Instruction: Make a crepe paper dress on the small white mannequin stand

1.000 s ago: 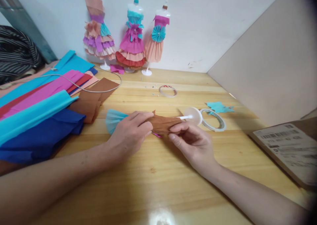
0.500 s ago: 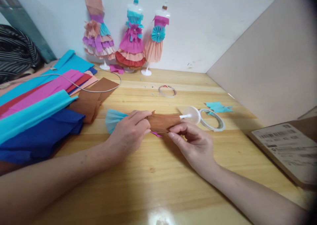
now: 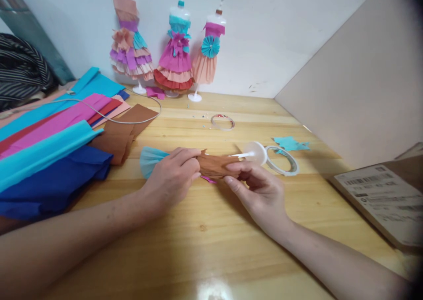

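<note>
A small mannequin lies on its side on the wooden table point(image 3: 211, 234), dressed in crepe paper. My left hand point(image 3: 172, 179) is closed on the left end of its brown paper skirt point(image 3: 214, 164), just right of a teal pleated piece point(image 3: 149, 159). My right hand point(image 3: 261, 192) pinches the skirt's right end between thumb and fingers. The mannequin's white stem and round base point(image 3: 256, 153) stick out to the right. A sliver of pink paper point(image 3: 208, 179) shows under the skirt.
Sheets of blue, teal, pink, red and brown crepe paper point(image 3: 49, 146) lie at left. Three dressed mannequins point(image 3: 175, 49) stand by the back wall. Tape rolls point(image 3: 282, 159) point(image 3: 223, 121), teal scraps point(image 3: 291, 143), and a cardboard box point(image 3: 386, 198) sit at right.
My right fingers have shifted a little leftward along the brown skirt, baring more of the white stem. My left hand has hardly moved.
</note>
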`<state>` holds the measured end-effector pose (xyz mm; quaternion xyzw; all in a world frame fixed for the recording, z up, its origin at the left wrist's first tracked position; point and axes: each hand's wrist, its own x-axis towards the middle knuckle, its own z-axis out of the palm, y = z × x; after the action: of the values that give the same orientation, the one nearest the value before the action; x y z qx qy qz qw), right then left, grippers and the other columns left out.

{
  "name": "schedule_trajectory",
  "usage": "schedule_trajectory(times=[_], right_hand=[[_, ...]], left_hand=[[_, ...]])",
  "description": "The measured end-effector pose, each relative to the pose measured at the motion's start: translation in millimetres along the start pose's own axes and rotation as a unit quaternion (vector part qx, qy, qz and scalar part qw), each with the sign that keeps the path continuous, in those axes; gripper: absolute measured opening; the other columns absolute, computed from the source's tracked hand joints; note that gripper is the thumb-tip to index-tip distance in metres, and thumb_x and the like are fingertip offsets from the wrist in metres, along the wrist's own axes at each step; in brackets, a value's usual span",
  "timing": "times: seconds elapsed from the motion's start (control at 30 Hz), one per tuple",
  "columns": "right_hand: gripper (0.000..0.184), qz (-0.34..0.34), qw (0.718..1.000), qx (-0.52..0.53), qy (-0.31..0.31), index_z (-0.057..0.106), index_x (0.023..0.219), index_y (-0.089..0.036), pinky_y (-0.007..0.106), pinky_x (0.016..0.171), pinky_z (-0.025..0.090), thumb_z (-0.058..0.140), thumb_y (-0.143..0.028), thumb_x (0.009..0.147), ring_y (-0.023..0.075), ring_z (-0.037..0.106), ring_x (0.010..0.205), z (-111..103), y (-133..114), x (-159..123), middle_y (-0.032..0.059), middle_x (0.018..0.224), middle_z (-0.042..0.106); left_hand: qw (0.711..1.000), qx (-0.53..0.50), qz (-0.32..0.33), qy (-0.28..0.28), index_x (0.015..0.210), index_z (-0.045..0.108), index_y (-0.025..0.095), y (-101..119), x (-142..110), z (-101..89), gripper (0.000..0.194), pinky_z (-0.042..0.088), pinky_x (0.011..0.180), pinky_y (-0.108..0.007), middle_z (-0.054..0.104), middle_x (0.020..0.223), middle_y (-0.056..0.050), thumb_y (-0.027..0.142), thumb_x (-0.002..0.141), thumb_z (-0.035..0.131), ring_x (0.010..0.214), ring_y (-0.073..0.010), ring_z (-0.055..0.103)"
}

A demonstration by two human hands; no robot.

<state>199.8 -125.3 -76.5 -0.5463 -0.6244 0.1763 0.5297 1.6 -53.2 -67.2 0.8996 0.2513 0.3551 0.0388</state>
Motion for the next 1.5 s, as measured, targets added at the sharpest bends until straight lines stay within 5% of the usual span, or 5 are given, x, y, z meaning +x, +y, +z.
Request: schedule_trajectory(times=[0.17,0.53,1.27,1.5], right_hand=[[0.008,-0.006,1.000,0.010,-0.015,0.067,0.081,-0.022,0.026,0.057,0.047,0.066,-0.014,0.078,0.0140,0.058,0.064,-0.7,-3.1,2.0,0.0005,0.072,0.064],[0.009,-0.008,0.999,-0.009,-0.032,0.064,0.073,-0.021,0.026,0.057,0.044,0.064,-0.017,0.080,0.0135,0.055,0.063,-1.1,-2.6,4.0,0.0003,0.068,0.062],[0.011,0.030,0.999,0.022,0.001,0.069,0.086,-0.022,0.027,0.059,0.053,0.066,-0.019,0.076,0.0137,0.061,0.064,1.3,-2.0,3.4,0.0029,0.079,0.071],[0.012,0.024,0.999,0.024,-0.006,0.069,0.089,-0.022,0.028,0.061,0.052,0.066,-0.019,0.078,0.0154,0.063,0.068,0.2,1.0,3.9,0.0033,0.082,0.071]], left_hand=[[1.000,-0.010,-0.001,-0.007,0.090,0.058,0.015,-0.5,1.0,-0.7,0.009,0.054,0.086,-0.035,0.068,0.107,-0.010,0.008,0.087,0.052,0.100,-0.0204,0.062],[0.999,0.003,0.043,0.010,0.075,0.057,0.015,-2.0,-0.6,1.9,0.016,0.053,0.083,-0.031,0.069,0.102,-0.009,0.007,0.087,0.050,0.093,-0.0180,0.061],[1.000,-0.003,0.026,-0.006,0.103,0.061,0.015,-1.0,-0.6,1.9,0.020,0.055,0.085,-0.037,0.068,0.104,-0.010,0.010,0.088,0.048,0.096,-0.0198,0.062],[0.999,-0.006,0.043,0.014,0.082,0.062,0.015,-2.9,-0.9,4.3,0.016,0.054,0.080,-0.031,0.069,0.099,-0.008,0.007,0.087,0.049,0.091,-0.0184,0.061]])
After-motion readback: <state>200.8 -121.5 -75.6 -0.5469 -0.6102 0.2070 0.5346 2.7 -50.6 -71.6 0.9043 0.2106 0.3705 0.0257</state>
